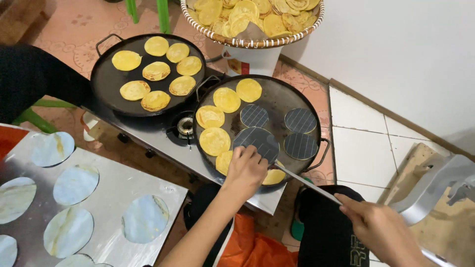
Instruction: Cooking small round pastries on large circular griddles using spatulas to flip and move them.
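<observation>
left hand [246, 170] on round ridged disc [257, 142] | right hand [383, 230] holds metal rod [307, 183]

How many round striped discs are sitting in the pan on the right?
4. One striped disc sits mid-pan, one near the right rim, one just below that, and one at the left hand. None seems hidden, though the hand covers some pan.

Setting: floor-level home or small-batch cooking area. Evidence: low steel gas stove [168, 136] on patterned tiled floor [74, 29]; two round black iron griddles [106, 81] carrying yellow flat cakes [214, 141]; at 12 o'clock, woven basket [252, 43] heaped with finished cakes.
</observation>
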